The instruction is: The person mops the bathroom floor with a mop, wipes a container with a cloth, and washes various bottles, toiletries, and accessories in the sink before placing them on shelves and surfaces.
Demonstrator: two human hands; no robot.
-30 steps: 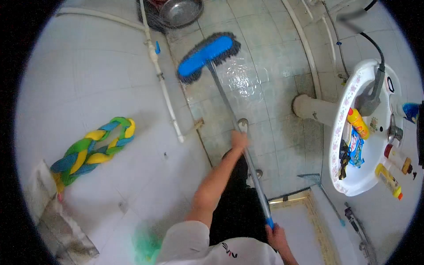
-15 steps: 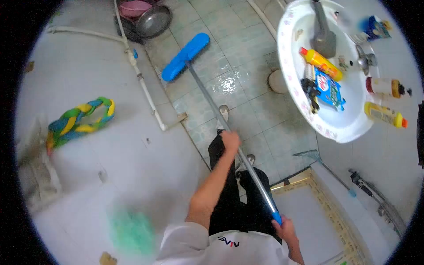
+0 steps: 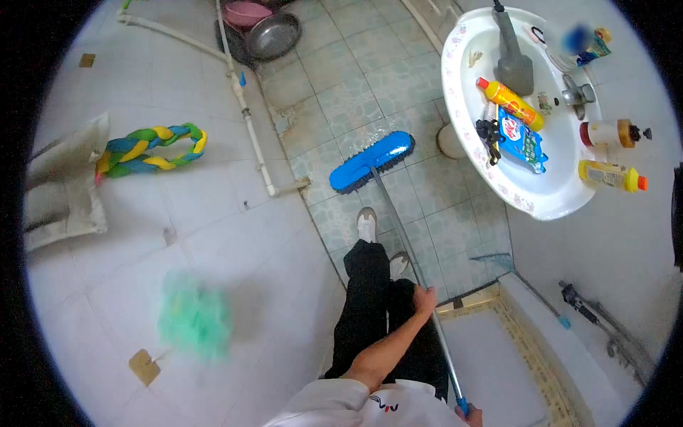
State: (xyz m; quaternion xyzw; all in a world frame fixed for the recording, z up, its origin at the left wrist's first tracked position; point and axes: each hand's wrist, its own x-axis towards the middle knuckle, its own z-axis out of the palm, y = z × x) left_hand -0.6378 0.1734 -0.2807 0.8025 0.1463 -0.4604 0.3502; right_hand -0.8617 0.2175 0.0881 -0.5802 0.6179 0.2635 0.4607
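A mop [image 3: 373, 158] with a blue flat head and dark fringe rests on the wet tiled floor, ahead of my shoes. Its metal pole slants back toward my body. My left hand [image 3: 425, 300] is closed around the middle of the pole, in front of my thigh. At the lower edge of the view, my right hand [image 3: 470, 415] grips the blue end of the pole; part of this hand is cut off.
On the right, a white washbasin [image 3: 455, 92] holds a yellow bottle [image 3: 514, 104], a blue packet [image 3: 523, 139] and a grey brush-like tool [image 3: 514, 67]. Basins [image 3: 274, 37] sit at the far left corner. White pipes [image 3: 249, 128] run along the left wall. A squeegee [image 3: 530, 274] leans lower right.
The mop head has come back toward my feet and to the right. Both hands have moved lower and closer to my body, still on the pole.
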